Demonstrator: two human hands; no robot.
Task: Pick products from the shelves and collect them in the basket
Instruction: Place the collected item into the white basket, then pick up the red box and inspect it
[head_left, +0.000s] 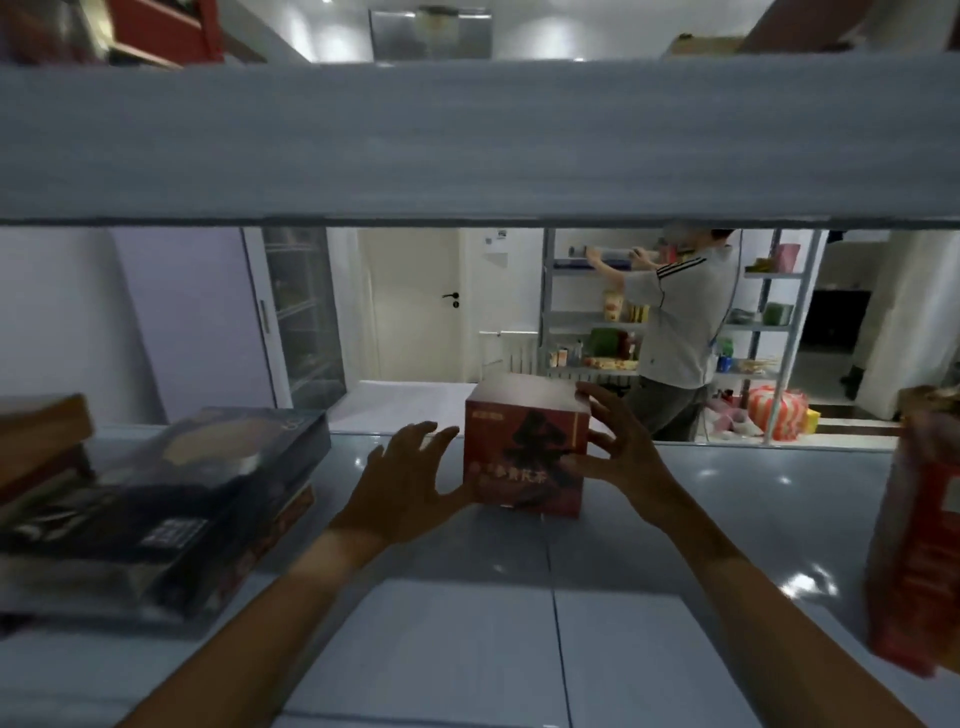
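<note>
We see a red box (524, 457) with dark lettering on its front standing upright on the glossy grey shelf (727, 519), near the middle of it and toward its back edge. Both of our hands reach in around it. Our left hand (410, 478) is spread wide at the box's left side, its thumb touching the lower front corner, the fingers fanned out just beside the left face. Our right hand (618, 452) is spread too, with fingers curved against the right face and one fingertip on the top right corner. Whether either hand really clamps the box yet we cannot tell; the box's base sits on the shelf.

To the left lies a stack of flat dark boxes (171, 499), tilted a little, with brown ones beyond it. At the far right edge stands a tall red package (919, 545), blurred. Above us runs the underside of the upper shelf (467, 140). Through the gap behind, a person in a grey shirt (675, 322) reaches into another metal rack (587, 322) holding goods.
</note>
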